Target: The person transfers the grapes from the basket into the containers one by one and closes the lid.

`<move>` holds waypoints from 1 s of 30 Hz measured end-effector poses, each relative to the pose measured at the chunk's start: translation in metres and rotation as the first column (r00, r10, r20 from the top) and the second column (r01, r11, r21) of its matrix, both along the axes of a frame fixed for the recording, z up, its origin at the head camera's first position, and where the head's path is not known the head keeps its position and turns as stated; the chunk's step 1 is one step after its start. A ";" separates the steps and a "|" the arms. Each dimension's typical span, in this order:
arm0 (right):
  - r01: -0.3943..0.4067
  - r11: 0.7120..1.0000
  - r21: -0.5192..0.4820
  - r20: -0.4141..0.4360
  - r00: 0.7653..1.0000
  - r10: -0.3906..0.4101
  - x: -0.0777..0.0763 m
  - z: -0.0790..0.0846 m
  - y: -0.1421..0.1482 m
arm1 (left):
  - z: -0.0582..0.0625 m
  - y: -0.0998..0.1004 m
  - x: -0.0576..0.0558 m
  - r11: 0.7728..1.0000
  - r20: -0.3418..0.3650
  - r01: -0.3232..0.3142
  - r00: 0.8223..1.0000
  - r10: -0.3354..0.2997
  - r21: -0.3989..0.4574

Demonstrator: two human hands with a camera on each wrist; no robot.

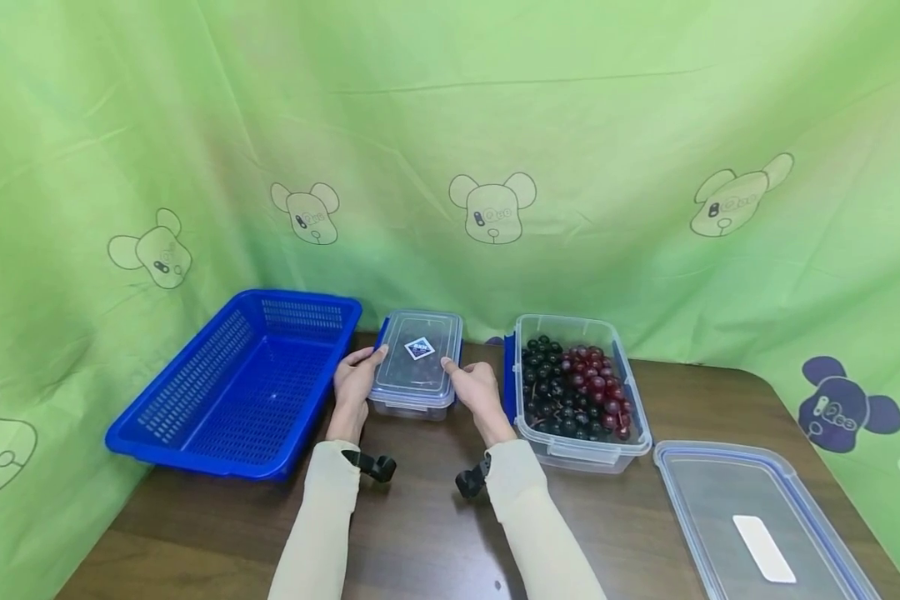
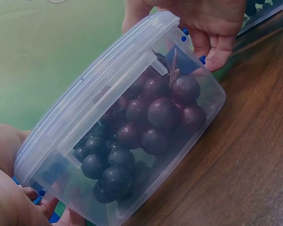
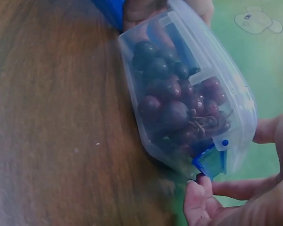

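A small clear lidded container (image 1: 412,367) with a blue-and-white diamond label stands at the table's middle. Through its wall dark and reddish grapes (image 2: 155,113) show. My left hand (image 1: 356,381) grips its left side, thumb on the lid (image 1: 412,329) edge. On the opposite side my right hand (image 1: 476,390) holds it, thumb on the lid's right edge. In the right wrist view, that hand's fingertips are at the blue side latch (image 3: 212,160) under the lid rim. The left fingers are partly hidden behind the container in the left wrist view.
To the left lies a blue perforated basket (image 1: 270,367). A larger open clear container (image 1: 581,450) with black grapes (image 1: 551,383) and red grapes (image 1: 598,379) stands right of my right hand. Its large flat lid (image 1: 727,500) lies at the table's right. A green curtain (image 1: 585,275) hangs behind.
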State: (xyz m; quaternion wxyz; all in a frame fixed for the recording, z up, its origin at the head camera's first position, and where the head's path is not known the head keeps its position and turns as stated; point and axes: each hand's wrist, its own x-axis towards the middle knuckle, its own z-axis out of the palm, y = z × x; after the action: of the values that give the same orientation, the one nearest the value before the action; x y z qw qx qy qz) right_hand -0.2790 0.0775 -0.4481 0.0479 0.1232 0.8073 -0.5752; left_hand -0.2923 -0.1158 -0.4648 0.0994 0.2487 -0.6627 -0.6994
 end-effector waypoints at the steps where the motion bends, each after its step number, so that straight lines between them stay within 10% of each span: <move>1: -0.012 1.000 0.009 0.006 1.000 0.012 -0.001 0.000 0.001 | 0.000 0.000 0.000 1.000 0.001 0.002 1.000 -0.002 0.001; 9: -0.022 0.996 0.091 -0.006 1.000 0.023 0.000 0.006 0.002 | 0.002 -0.001 -0.001 1.000 -0.001 0.019 1.000 -0.019 0.008; 18: 0.199 0.911 0.362 -0.345 0.936 -0.067 0.010 0.005 -0.021 | -0.001 -0.002 0.000 1.000 -0.002 0.029 1.000 -0.029 0.010; 30: 0.216 0.903 0.372 -0.346 0.935 -0.081 0.012 0.007 -0.021 | -0.001 -0.002 0.002 0.999 0.000 0.037 0.999 -0.037 0.013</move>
State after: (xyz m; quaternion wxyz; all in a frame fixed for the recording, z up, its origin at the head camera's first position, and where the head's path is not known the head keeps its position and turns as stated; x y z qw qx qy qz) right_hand -0.2665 0.0563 -0.4408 -0.1557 0.0965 0.8933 -0.4103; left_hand -0.2908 -0.1182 -0.4654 0.0849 0.2373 -0.6625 -0.7054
